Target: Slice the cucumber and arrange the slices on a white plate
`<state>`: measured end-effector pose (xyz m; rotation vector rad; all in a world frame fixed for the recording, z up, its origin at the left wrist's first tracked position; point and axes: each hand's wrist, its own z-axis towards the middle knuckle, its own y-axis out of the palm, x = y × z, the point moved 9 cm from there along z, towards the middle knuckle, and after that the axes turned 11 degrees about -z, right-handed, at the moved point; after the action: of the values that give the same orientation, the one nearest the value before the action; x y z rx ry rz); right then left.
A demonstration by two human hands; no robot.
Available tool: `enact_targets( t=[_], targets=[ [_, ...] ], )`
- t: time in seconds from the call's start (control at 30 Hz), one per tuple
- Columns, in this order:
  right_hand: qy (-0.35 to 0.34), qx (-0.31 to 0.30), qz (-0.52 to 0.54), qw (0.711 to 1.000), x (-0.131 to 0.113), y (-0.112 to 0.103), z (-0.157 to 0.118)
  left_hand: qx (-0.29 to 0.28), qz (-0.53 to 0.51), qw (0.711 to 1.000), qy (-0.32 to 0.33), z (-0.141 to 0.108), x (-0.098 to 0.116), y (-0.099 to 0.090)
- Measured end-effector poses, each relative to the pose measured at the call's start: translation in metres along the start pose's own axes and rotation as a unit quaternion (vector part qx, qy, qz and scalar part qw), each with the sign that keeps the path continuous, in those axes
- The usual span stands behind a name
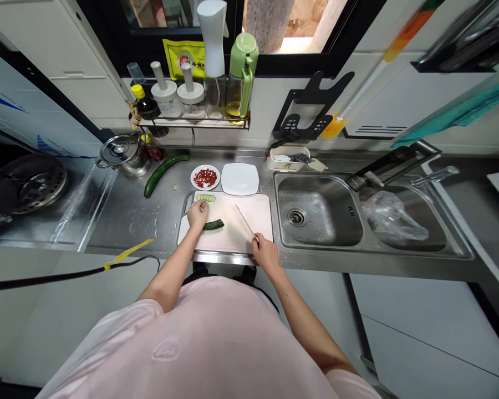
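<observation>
In the head view, my right hand [266,254] is closed around the handle of a kitchen knife [244,220], its thin blade pointing away over the white cutting board [249,208]. My left hand [198,215] is over the board's left part, fingers pinched together; whatever they hold is too small to make out. Just beyond those fingertips lies a short row of pale green cucumber slices [205,198]. Right of the left hand rests a dark green cut piece of cucumber [213,224], its left end partly hidden by the hand.
Behind the board stand a plate of chopped red pieces [205,178] and a white square plate [240,178]. A whole cucumber [163,173] and a lidded steel pot [122,158] are further left. A double sink [320,213] adjoins the right side, with a plastic bag [393,216].
</observation>
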<state>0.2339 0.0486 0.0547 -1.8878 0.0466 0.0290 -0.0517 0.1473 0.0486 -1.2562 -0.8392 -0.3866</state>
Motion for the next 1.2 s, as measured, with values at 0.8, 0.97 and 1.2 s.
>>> enact_targets(
  t=[0.8, 0.97, 1.2],
  targets=[
    [-0.087, -0.051, -0.010, 0.995, -0.050, -0.011, 0.005, -0.130, -0.018, 0.979, 0.153, -0.066, 0.025, 0.019],
    [-0.090, -0.075, -0.016, 0.993, -0.054, -0.010, 0.003, -0.130, -0.016, 0.977, 0.165, -0.068, 0.019, 0.023],
    [-0.107, -0.099, -0.038, 0.989, -0.062, -0.014, 0.000, -0.081, -0.011, 0.963, 0.257, -0.078, 0.019, 0.023]
  ],
)
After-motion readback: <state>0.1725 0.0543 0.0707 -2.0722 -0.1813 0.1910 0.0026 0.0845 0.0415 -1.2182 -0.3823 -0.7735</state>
